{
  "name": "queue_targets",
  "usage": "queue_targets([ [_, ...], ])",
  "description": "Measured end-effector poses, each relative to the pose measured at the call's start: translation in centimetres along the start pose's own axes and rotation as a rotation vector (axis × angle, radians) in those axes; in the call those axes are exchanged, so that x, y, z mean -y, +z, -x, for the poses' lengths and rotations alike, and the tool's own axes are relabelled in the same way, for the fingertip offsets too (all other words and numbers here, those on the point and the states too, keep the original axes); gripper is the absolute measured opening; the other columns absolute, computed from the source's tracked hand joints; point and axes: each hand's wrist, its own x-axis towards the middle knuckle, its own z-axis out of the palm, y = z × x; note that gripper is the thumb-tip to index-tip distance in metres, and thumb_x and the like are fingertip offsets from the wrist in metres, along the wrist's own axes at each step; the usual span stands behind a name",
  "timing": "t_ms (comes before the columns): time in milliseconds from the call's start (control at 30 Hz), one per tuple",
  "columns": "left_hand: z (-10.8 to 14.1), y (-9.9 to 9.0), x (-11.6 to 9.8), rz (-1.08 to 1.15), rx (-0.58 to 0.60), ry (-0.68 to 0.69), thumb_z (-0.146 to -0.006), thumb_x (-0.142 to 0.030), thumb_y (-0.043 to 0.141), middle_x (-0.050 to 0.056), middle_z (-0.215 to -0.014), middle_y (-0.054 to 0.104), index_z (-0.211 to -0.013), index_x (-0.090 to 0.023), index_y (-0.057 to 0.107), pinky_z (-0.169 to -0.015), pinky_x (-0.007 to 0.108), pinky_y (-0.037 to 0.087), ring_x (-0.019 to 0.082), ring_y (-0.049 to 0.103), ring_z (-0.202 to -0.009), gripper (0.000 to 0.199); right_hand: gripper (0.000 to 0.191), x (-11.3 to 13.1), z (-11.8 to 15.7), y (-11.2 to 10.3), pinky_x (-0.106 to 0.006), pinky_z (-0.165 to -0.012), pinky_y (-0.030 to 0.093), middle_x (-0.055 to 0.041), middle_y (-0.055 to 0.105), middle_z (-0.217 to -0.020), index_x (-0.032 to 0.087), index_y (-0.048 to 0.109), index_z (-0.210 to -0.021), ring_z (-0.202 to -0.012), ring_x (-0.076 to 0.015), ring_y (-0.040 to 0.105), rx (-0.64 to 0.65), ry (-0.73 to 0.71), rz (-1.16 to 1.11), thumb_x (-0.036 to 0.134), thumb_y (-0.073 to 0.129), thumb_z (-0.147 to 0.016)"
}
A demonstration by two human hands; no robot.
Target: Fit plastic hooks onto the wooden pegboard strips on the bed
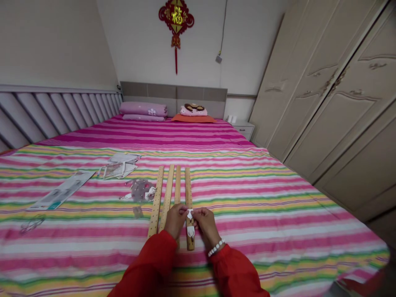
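Note:
My left hand (pixel 175 219) and my right hand (pixel 207 225) pinch a small white hook (pixel 189 213) from both sides, over the rightmost wooden strip (pixel 188 189). Below it on the same strip sits a second white hook (pixel 191 232) with a metal loop. To the left lie more wooden strips (pixel 169 185) dotted with small holes, side by side on the striped sheet. My left hand partly covers their lower ends. A white bracelet is on my right wrist.
Left of the strips are a clear bag (pixel 140 189) with small white pieces, a little packet (pixel 137 212), some crumpled packaging (pixel 120 167) and a long flat package (pixel 63 192). A thin wire-like item (pixel 32 223) lies at far left. Wardrobes (pixel 334 99) stand beyond the bed's right edge.

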Motion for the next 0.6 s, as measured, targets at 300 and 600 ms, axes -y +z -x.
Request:
queue_targets([
  [300, 0.32, 0.15, -0.1, -0.121, -0.027, 0.092, -0.068, -0.015, 0.056, 0.003, -0.072, 0.062, -0.067, -0.016, 0.066, -0.066, 0.028, 0.051, 0.014, 0.06, -0.066, 0.01, 0.019, -0.26, -0.08, -0.05, -0.019, -0.031, 0.03, 0.0044, 0.055, -0.037, 0.017, 0.057, -0.059, -0.03, -0.0078, 0.043, -0.018, -0.01, -0.004, 0.028, 0.071, -0.055],
  [600, 0.49, 0.3, 0.33, -0.289, -0.017, 0.181, -0.074, -0.013, 0.052, 0.005, -0.074, 0.06, -0.069, -0.016, 0.066, -0.068, 0.03, 0.05, 0.017, 0.059, -0.072, 0.015, 0.022, -0.22, -0.31, 0.0, -0.019, -0.029, 0.031, 0.0055, 0.052, -0.033, 0.019, 0.054, -0.058, -0.028, -0.0084, 0.042, -0.019, 0.016, 0.009, 0.029, 0.072, -0.054],
])
